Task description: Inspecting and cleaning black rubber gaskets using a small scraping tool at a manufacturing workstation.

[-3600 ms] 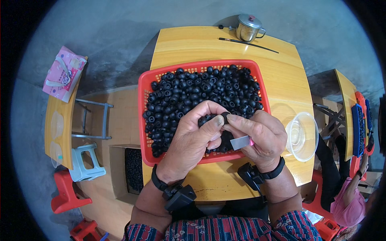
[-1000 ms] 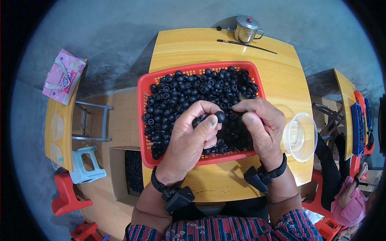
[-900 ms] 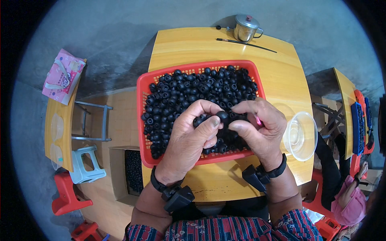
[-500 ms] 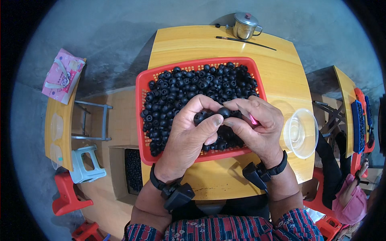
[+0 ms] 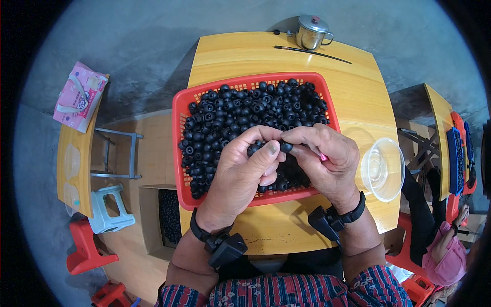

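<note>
My left hand [image 5: 239,166] is closed on small round black parts over a red basket [image 5: 179,148] heaped with similar black parts [image 5: 227,110]. One held part [image 5: 286,147] shows between the fingertips of both hands; another [image 5: 252,150] shows under my left index finger. The parts are ball-like, and many have a hole. My right hand [image 5: 330,158] pinches at the first part with thumb and index finger. A bit of a small pink-handled tool [image 5: 323,157] sticks out of my right grip; its tip is hidden. Each wrist wears a black strap with a dark block.
A clear plastic bowl [image 5: 381,171] stands right of the basket on the yellow table [image 5: 358,102]. A lidded metal mug [image 5: 311,33] and a dark stick [image 5: 313,54] lie at the far edge. Lower left is a cardboard box [image 5: 151,220]. A person in pink [image 5: 445,261] sits at right.
The pink tool has turned in my right hand, so its blade no longer shows. My right thumb and index finger have closed further over the black part, which has tilted.
</note>
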The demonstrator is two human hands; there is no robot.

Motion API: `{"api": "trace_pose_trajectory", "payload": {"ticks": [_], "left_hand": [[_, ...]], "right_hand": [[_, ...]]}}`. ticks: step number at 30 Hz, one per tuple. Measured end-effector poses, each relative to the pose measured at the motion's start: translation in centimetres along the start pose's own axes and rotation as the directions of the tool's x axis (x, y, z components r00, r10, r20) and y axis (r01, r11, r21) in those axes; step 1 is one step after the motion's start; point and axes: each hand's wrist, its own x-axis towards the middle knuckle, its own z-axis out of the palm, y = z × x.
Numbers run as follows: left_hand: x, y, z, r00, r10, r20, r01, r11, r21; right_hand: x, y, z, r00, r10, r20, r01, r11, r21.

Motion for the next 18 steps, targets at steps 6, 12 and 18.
{"api": "trace_pose_trajectory", "payload": {"ticks": [6, 12, 18], "left_hand": [[0.2, 0.6, 0.9, 1.000, -0.015, 0.003, 0.015, 0.998, 0.064], [0.7, 0.9, 1.2, 0.999, 0.004, -0.036, -0.003, 0.999, 0.041], [0.8, 1.2, 0.7, 1.000, 0.016, -0.026, -0.019, 0.996, -0.089]], "right_hand": [[0.5, -0.4, -0.9, 0.999, 0.007, 0.045, -0.005, 0.999, -0.044], [0.9, -0.2, -0.9, 0.999, -0.008, -0.042, 0.008, 1.000, -0.010], [0.7, -0.3, -1.6, 0.993, 0.115, -0.034, -0.112, 0.990, 0.082]]}}
